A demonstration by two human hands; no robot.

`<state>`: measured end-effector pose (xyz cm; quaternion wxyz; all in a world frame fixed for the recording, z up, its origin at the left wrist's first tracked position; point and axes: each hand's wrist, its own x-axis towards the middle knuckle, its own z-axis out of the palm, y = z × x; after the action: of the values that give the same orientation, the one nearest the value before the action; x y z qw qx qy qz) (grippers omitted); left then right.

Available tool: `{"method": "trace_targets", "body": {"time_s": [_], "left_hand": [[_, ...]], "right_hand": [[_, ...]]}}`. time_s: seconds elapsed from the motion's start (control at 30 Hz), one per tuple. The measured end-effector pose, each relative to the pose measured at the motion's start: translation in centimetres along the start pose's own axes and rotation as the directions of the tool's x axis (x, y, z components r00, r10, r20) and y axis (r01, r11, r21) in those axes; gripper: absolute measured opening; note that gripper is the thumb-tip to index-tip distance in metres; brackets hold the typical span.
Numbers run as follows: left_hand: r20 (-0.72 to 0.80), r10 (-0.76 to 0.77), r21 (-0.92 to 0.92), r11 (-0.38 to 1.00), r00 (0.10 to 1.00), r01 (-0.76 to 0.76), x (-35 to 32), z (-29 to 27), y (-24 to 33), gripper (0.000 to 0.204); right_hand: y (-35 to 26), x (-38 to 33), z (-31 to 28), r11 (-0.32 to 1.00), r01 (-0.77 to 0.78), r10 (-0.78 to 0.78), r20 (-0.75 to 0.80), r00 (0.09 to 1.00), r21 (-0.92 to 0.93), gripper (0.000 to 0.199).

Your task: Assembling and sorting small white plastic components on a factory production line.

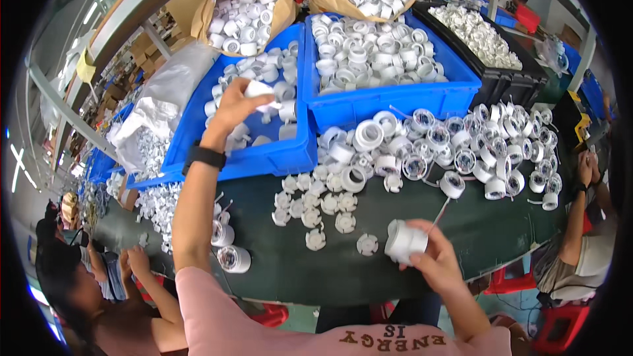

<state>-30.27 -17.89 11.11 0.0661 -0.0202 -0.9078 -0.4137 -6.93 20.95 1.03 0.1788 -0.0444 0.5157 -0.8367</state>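
Above the left blue bin [264, 161], my left hand [231, 109] is closed around a white plastic cylinder [260, 95]. More white plastic housings lie in that bin beneath it. Near the table's front edge, my right hand [438, 261] grips a white plastic housing [403, 242] with a ridged end, tilted to the left. A thin wire rises from beside this hand toward a clear-faced round unit [452, 185]; where the wire ends is hidden. Loose round white notched discs [345, 223] lie on the dark green table [356, 280], left of the right hand.
Another blue bin [389, 102] full of white rings stands ahead, beside a black crate [508, 79] of small white parts. Several clear-faced units [501, 151] pile up at right. Two finished-looking cylinders [234, 259] stand by my left forearm. Other people [72, 283] sit at both sides.
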Motion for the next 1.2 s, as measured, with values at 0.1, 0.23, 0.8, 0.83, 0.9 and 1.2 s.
{"method": "trace_targets", "body": {"time_s": [0.1,0.23,0.8,0.83,0.9,1.2], "left_hand": [[0.213,0.125,-0.357,0.933,0.969,-0.042,-9.4,3.0,6.1,0.046],[0.375,0.056,-0.621,0.757,0.926,0.206,-22.0,7.9,8.2,0.049],[0.278,-0.079,-0.788,0.552,0.957,0.274,-32.4,16.3,9.2,0.040],[0.266,-0.072,-0.796,0.545,0.961,0.262,-32.4,16.6,9.2,0.040],[0.289,-0.099,-0.791,0.535,0.952,0.296,-32.4,16.9,9.3,0.040],[0.199,-0.037,-0.771,0.611,0.979,0.179,-32.9,17.6,8.2,0.044]], "right_hand": [[-2.0,0.1,1.2,0.977,0.183,-0.185,-0.010,0.983,-0.108,0.064],[-3.1,-0.5,3.9,0.961,0.268,-0.251,0.196,0.948,-0.064,0.069],[-0.5,-5.6,4.3,0.415,0.647,-0.417,0.498,0.760,-0.640,0.073],[-0.5,-5.7,4.3,0.408,0.646,-0.416,0.499,0.761,-0.645,0.072],[-0.3,-5.6,4.2,0.394,0.644,-0.416,0.497,0.761,-0.656,0.072],[1.2,-4.8,2.7,0.365,0.460,-0.511,0.238,0.826,-0.810,0.065]]}}
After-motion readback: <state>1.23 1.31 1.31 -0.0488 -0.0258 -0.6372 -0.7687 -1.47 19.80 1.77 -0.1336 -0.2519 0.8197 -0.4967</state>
